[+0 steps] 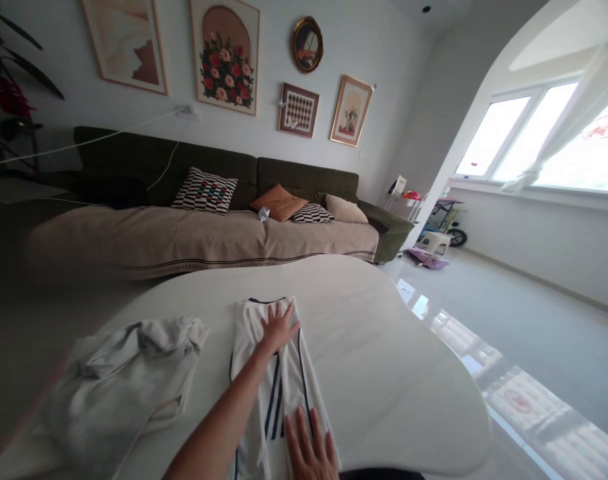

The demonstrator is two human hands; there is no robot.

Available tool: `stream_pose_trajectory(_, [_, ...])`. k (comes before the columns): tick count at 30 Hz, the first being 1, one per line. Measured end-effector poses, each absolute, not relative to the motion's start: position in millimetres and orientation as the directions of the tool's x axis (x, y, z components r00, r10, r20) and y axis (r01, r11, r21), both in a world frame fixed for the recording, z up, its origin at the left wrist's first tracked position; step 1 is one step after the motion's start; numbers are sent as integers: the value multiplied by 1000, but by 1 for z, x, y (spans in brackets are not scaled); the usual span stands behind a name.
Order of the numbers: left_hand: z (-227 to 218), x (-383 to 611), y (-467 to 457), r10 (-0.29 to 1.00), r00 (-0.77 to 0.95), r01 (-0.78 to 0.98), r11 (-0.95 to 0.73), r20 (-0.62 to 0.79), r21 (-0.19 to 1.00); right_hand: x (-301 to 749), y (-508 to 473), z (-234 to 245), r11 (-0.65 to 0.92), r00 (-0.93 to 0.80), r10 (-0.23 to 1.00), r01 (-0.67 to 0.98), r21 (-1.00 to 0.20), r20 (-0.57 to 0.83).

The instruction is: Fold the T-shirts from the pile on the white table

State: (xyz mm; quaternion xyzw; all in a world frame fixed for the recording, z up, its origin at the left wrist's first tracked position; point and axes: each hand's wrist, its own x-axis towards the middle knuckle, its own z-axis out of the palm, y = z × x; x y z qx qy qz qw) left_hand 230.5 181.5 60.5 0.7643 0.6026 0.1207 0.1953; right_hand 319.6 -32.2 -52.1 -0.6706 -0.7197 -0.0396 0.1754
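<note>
A white garment with dark blue stripes (251,333) lies folded into a long narrow strip on the pale table (384,373). My left hand (278,328) rests palm down near its far end, fingers spread on the cloth. Closer to me, my right hand (311,450) lies flat across the right side of the strip, fingers apart; its lower part is cut off by the frame edge. Neither hand grips anything. Left of the strip is a loosely heaped light grey garment (129,380), which no hand touches.
A dark green sofa (309,173) with a beige cover (209,240) and several cushions stands behind the table. Shiny floor (534,320) runs along the right. A white stool (437,241) and a purple bag-like item (428,259) are beyond it, near the arch.
</note>
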Motion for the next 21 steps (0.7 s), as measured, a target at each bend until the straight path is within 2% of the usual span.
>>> stream_pose_trajectory(4, [42,205,62,901,415,774,-423,126,472,321,-39,-36,155,-112,969,970,-188,220])
stream_pose_trajectory(8, [10,153,-26,854,520,767,-460,-13,446,318,-48,-13,173,-155,983,959,-224,98])
stream_pose_trajectory(11, [4,125,-46,807,586,760,-516,-74,396,315,-53,0,154,-148,988,958,-242,43])
stream_pose_trajectory(15, [3,118,-47,799,599,764,-550,-54,336,311,-55,6,140,-143,990,962,-234,2])
stream_pose_trajectory(21, [-18,120,-48,811,584,788,-577,38,216,313,-61,0,166,-158,985,978,-127,71])
